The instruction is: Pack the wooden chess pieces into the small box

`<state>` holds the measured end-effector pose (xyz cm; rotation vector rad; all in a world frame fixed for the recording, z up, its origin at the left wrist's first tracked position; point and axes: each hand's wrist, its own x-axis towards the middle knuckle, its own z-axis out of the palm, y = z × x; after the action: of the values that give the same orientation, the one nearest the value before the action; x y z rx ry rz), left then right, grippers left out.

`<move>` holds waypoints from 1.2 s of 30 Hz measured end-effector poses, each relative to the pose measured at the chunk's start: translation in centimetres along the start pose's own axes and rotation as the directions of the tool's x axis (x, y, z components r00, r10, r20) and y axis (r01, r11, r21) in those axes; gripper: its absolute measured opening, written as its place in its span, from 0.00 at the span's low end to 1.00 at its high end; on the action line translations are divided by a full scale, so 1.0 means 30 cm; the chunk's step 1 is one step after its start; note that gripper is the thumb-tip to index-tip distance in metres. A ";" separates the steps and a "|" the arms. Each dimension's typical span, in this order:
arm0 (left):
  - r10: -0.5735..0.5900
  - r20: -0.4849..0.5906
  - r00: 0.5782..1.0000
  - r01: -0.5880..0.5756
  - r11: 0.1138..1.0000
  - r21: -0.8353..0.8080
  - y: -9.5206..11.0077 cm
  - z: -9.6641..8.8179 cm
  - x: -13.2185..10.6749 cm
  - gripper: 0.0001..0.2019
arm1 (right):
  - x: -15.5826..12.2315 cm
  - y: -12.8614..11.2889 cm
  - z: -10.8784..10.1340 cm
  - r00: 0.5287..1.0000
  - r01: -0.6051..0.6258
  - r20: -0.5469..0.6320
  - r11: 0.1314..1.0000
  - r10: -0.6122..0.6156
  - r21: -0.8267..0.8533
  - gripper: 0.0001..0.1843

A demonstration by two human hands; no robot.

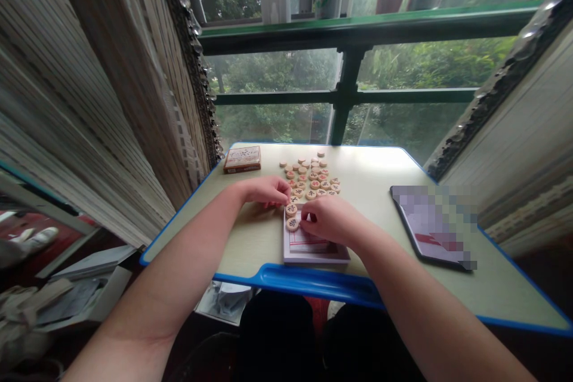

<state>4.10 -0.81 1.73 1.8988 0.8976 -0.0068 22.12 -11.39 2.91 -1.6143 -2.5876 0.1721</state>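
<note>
At a desk (pixel 376 233) with a blue rim, below a green-framed window (pixel 347 77), a bamboo blind (pixel 89 101) hangs at nine o'clock and both of the person's arms reach in from six o'clock. A tablet (pixel 430 227) with a pixelated face lies at three o'clock from a flat white box (pixel 316 256) near the desk's front edge. At eleven o'clock from that box sits a red-and-cream card box (pixel 242 159). A loose cluster of round wooden xiangqi pieces (pixel 308 179) spreads at twelve o'clock. Two more pieces (pixel 291 209) stand apart, stacked in a short line toward the box. The left hand (pixel 264 192) rests at the cluster's near edge, fingers curled together. The right hand (pixel 329 219) sits over the box, fingers (pixel 308 216) pressed together beside the nearest piece; whether they pinch it, I cannot tell.
</note>
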 end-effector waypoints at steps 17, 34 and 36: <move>0.005 -0.015 1.000 -0.005 1.000 0.026 -0.001 -0.002 0.000 0.06 | -0.002 -0.032 0.007 1.000 0.002 0.008 0.998 -0.002 0.055 0.17; 0.005 -0.016 1.000 -0.004 0.999 0.037 0.002 -0.001 -0.004 0.06 | 0.003 -0.022 0.012 1.000 -0.003 -0.013 0.998 0.004 0.060 0.18; 0.009 -0.019 1.000 -0.009 0.999 0.046 0.001 0.000 -0.002 0.06 | 0.003 -0.018 0.012 1.000 0.002 -0.011 0.998 -0.002 0.068 0.17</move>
<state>4.06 -0.84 1.77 1.9481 0.9088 -0.0035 21.56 -11.58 2.65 -1.5855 -2.5461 0.2483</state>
